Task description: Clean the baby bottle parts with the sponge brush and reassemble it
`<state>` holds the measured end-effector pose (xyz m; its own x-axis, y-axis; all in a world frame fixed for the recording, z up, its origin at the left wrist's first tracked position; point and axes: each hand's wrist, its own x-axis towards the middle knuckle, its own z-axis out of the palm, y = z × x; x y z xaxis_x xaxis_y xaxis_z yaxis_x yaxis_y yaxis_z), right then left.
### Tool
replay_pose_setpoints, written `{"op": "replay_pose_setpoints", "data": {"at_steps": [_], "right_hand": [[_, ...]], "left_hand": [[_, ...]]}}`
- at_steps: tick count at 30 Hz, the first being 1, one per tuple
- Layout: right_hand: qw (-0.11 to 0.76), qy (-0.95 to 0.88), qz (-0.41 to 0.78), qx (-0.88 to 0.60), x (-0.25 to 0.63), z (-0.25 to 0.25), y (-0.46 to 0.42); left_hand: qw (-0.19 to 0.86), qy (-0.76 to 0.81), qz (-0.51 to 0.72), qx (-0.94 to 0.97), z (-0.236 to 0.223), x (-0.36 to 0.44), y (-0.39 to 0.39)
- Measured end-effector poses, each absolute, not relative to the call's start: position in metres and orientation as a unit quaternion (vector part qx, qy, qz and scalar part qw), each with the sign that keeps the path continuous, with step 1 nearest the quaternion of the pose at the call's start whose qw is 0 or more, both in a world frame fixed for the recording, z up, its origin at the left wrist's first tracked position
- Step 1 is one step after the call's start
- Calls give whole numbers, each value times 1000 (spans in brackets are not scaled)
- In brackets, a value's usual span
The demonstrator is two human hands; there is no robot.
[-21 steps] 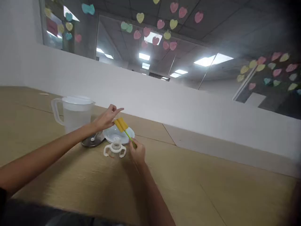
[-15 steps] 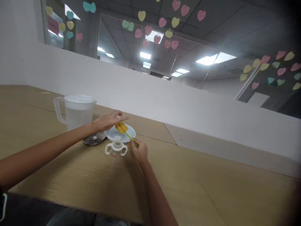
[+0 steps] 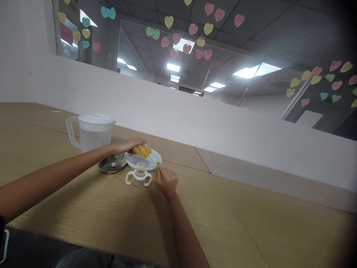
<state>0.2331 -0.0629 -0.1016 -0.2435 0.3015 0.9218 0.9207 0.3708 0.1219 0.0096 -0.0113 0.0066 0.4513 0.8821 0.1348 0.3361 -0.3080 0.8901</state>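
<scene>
My left hand (image 3: pixel 129 146) wraps around the yellow sponge head of a bottle brush (image 3: pixel 142 151). My right hand (image 3: pixel 168 181) pinches the brush's thin green handle (image 3: pixel 153 160) near its end. The brush spans the space above a white plate (image 3: pixel 156 160). Just below the plate and near my right hand stands a clear baby bottle (image 3: pixel 136 187) with a white collar and two white handles, its top open. To the left of the plate lies a dark metal lid (image 3: pixel 107 167) with a small white spoon (image 3: pixel 115 160) on it.
A clear plastic pitcher (image 3: pixel 95 134) holding water stands behind my left forearm. All of this rests on a light wooden table (image 3: pixel 223 208) with seams, backed by a white partition (image 3: pixel 195 126). Paper hearts cover the glass beyond it.
My left hand has come down from above the sponge and closed around it. The brush now lies flatter, and the view has shifted slightly.
</scene>
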Motion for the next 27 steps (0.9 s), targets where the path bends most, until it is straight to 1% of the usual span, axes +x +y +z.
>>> {"op": "replay_pose_setpoints", "data": {"at_steps": [1, 2, 4, 7, 9, 10, 13, 15, 22, 27], "right_hand": [[434, -700, -366, -433, 233, -102, -63], [429, -698, -372, -436, 233, -102, -62], [416, -700, -371, -447, 234, -105, -60], [413, -701, -351, -464, 236, -110, -56], [428, -692, -331, -478, 237, -113, -54], [436, -687, -321, -485, 237, -113, -53], [442, -683, -303, -496, 237, -114, -52], [435, -688, -296, -500, 237, -114, -52], [411, -695, -289, -514, 238, -117, -50], [401, -697, -281, -523, 239, -115, -51]], "left_hand": [[421, 425, 318, 735, 6, 7, -9], [398, 441, 321, 737, 4, 4, -6], [288, 490, 345, 747, -2, -7, 4], [61, 530, 323, 782, -13, -31, 24], [-23, 536, 276, 797, -22, -46, 32], [-37, 545, 246, 801, -26, -51, 35], [-16, 577, 176, 797, -39, -61, 38], [8, 591, 160, 791, -47, -62, 40], [99, 616, 160, 765, -69, -55, 53], [101, 620, 176, 758, -80, -48, 50]]}}
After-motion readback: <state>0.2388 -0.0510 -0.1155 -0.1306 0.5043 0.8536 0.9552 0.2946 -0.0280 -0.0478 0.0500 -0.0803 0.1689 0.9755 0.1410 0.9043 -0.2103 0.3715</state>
